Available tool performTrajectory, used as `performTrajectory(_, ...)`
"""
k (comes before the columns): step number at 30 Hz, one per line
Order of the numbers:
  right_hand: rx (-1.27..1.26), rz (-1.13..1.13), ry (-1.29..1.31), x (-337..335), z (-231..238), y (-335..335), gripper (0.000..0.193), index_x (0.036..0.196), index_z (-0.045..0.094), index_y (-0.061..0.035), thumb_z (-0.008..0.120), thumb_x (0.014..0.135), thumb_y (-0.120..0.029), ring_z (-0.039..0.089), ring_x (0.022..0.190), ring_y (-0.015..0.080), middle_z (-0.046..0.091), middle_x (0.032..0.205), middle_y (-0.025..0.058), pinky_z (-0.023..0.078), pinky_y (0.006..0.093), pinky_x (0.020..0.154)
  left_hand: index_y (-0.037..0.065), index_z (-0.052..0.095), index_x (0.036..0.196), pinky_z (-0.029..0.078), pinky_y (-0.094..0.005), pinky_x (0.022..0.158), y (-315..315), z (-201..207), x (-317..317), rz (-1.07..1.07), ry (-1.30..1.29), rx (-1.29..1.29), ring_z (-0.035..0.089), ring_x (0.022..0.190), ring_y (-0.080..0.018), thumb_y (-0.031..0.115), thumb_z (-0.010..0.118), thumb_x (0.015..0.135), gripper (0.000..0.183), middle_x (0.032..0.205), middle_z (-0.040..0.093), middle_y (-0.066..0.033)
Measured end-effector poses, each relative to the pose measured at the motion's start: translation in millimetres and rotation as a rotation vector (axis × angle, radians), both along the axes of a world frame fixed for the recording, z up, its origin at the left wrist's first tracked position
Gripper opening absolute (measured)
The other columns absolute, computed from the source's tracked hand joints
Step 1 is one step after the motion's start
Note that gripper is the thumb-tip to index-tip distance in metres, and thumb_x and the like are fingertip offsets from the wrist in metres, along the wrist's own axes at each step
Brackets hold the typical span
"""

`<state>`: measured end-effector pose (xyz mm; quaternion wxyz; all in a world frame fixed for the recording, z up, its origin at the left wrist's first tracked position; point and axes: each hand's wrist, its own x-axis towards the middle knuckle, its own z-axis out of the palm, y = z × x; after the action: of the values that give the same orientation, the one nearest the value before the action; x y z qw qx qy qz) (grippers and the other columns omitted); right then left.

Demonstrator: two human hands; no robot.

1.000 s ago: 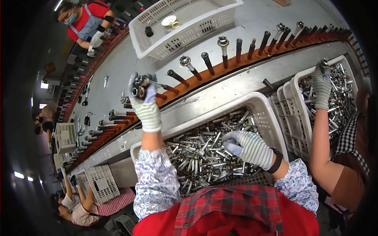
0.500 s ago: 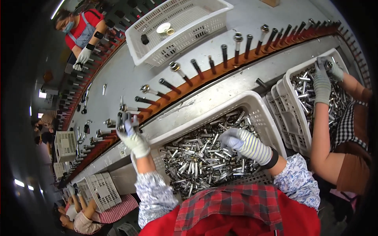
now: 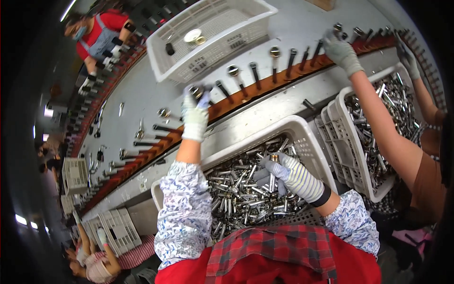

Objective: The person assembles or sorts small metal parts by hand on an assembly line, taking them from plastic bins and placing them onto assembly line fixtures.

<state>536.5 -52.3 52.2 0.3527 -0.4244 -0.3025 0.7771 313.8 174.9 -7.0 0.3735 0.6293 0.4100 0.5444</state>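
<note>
My left hand [image 3: 195, 116], in a white-and-grey glove, is closed around the shiny round head of a ratchet wrench [image 3: 196, 92] at the orange-brown rack [image 3: 224, 108]. Its fingers and the tool are slightly blurred. Over the near basket, my right hand [image 3: 295, 177], in a striped glove, pinches a small chrome cylindrical part [image 3: 272, 179] with a brass-coloured end, held upright. Below it the white plastic basket [image 3: 326, 163] holds a heap of similar chrome parts [image 3: 241, 189]. To the right of my left hand, another ratchet wrench [image 3: 233, 72] stands in the rack among black handles [image 3: 254, 75].
A large white basket [image 3: 213, 57] stands on the grey table beyond the rack. At right, a co-worker's gloved hand [image 3: 343, 49] reaches to the rack above another basket [image 3: 352, 137] of chrome parts. Loose ratchets [image 3: 141, 128] lie at left. Other people work across the table and at lower left.
My left hand has moved right and up along the rack. My right hand has lifted a chrome part from the heap. The rack's tools have shifted left. The co-worker's hand has left their basket.
</note>
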Motion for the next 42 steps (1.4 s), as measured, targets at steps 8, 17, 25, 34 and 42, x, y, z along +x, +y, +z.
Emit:
performTrajectory(8, 0.058, -0.304, 0.078, 17, -1, 11, 0.066, 0.124, 0.041, 0.0065, 0.055, 0.089, -0.048, 0.066, 0.089, 0.022, 0.061, 0.11, 0.0196, 0.046, 0.0167, 0.042, 0.004, 0.022, 0.144, 0.028, -0.0333, 0.107, -64, 17, -39, 0.162, 0.078, -0.255, 0.037, 0.127, -0.0231, 0.012, 0.06, 0.089, 0.068, 0.14, 0.037, -0.0143)
performTrajectory(17, 0.512, -0.158, -0.279, -21, -4, -9, 0.06, 0.128, 0.047, 0.0017, 0.071, 0.081, -0.027, 0.047, 0.119, 0.0215, 0.051, 0.127, 0.0139, 0.033, 0.0363, 0.104, 0.005, 0.06, 0.095, 0.05, -0.0335, 0.074, -230, 23, 39, -0.499, 0.36, -0.35, 0.063, 0.082, -0.0201, 0.029, 0.07, 0.081, 0.03, 0.086, 0.066, -0.0069)
performTrajectory(25, -0.198, -0.448, 0.3, -7, -26, -34, 0.033, 0.112, 0.056, -0.0013, 0.061, 0.089, -0.023, 0.06, 0.075, 0.01, 0.064, 0.098, 0.0081, 0.046, 0.0171, 0.052, 0.001, 0.058, 0.108, 0.051, -0.0322, 0.086, -176, 56, 39, -0.377, -0.228, -0.506, 0.063, 0.098, -0.0204, 0.015, 0.06, 0.09, 0.023, 0.102, 0.065, -0.0097)
performTrajectory(34, -0.07, 0.463, 0.131, 3, -21, -66, 0.032, 0.119, 0.056, -0.0034, 0.047, 0.097, -0.025, 0.058, 0.103, 0.0199, 0.062, 0.108, 0.0098, 0.046, 0.0311, 0.091, 0.001, 0.06, 0.108, 0.044, -0.03, 0.094, -12, 21, 40, 0.001, 0.105, -0.088, 0.058, 0.101, -0.016, 0.003, 0.051, 0.092, 0.018, 0.11, 0.064, -0.0105)
performTrajectory(42, 0.348, 0.798, -0.05, 18, -30, -50, 0.039, 0.119, 0.053, -0.0004, 0.058, 0.092, -0.028, 0.056, 0.1, 0.0204, 0.059, 0.108, 0.0123, 0.046, 0.0321, 0.088, 0.002, 0.055, 0.12, 0.04, -0.0306, 0.095, -6, -31, -60, 0.043, 0.137, -0.32, 0.057, 0.103, -0.0188, 0.009, 0.055, 0.091, 0.029, 0.109, 0.063, -0.0103)
